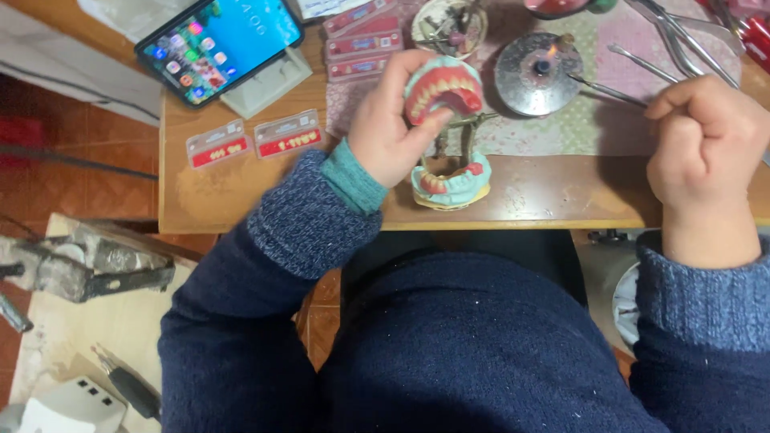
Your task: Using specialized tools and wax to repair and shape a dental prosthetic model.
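**Upper denture tipped open in the left hand**

The upper denture [443, 88] is pinched in the left hand [391, 128], arch facing up, directly above the lower cast [451, 184] at the table [561, 196] edge. Well right of the cast, the right hand [706, 144] fists around a thin metal tool [605, 90] whose tip points toward the round burner [536, 74].

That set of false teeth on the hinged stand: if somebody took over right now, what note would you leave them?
Left hand: tilts the upper denture model back on its metal hinged stand.
Right hand: fisted around a thin metal tool, tip at the small burner, where a small flame shows.
Lower denture model: on the wooden table, near its front edge.
Done: teeth set in both pink arches.
Left: cannot tell from this view.
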